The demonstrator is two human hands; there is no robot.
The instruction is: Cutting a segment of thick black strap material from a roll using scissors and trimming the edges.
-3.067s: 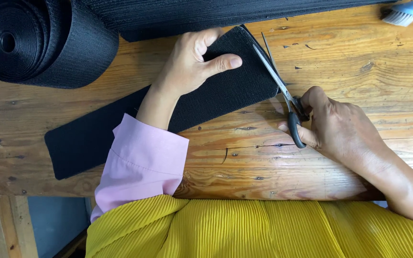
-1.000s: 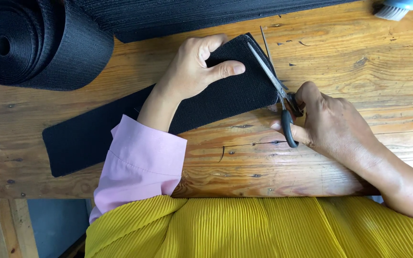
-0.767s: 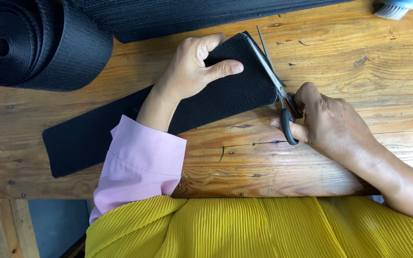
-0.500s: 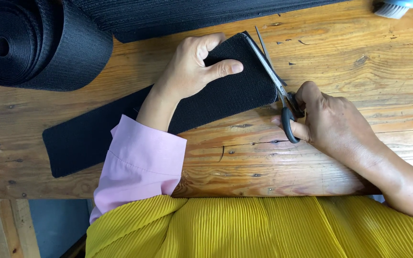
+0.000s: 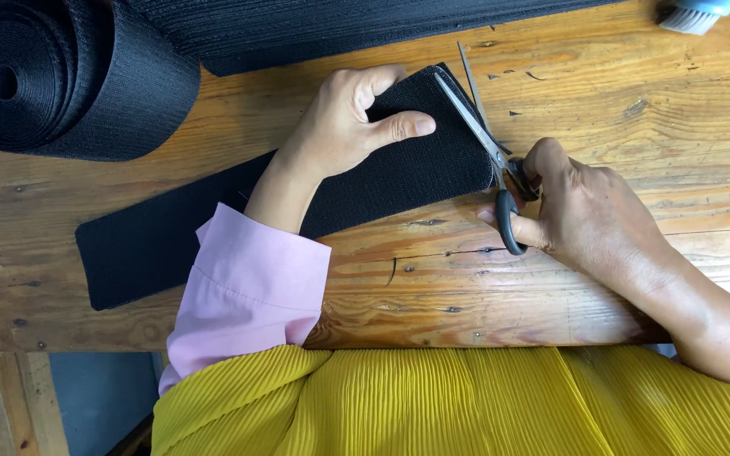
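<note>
Black strap [image 5: 213, 228]: flat on wooden bench [image 5: 635, 110], centre, running 8 to 2 o'clock.
Left hand [image 5: 344, 127]: pressed flat on strap's right end.
Right hand [image 5: 589, 211]: grasping scissors [image 5: 487, 143] (blades parted, at strap's cut edge).
Strap roll [image 5: 52, 76]: 10 o'clock.
Brush [image 5: 690, 15]: 1 o'clock corner.

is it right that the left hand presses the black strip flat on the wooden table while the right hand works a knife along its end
Not quite: the head view shows scissors, not a knife, in the right hand, blades open at the strip's end. The rest holds: the left hand presses the black strip flat on the wooden table.
</note>
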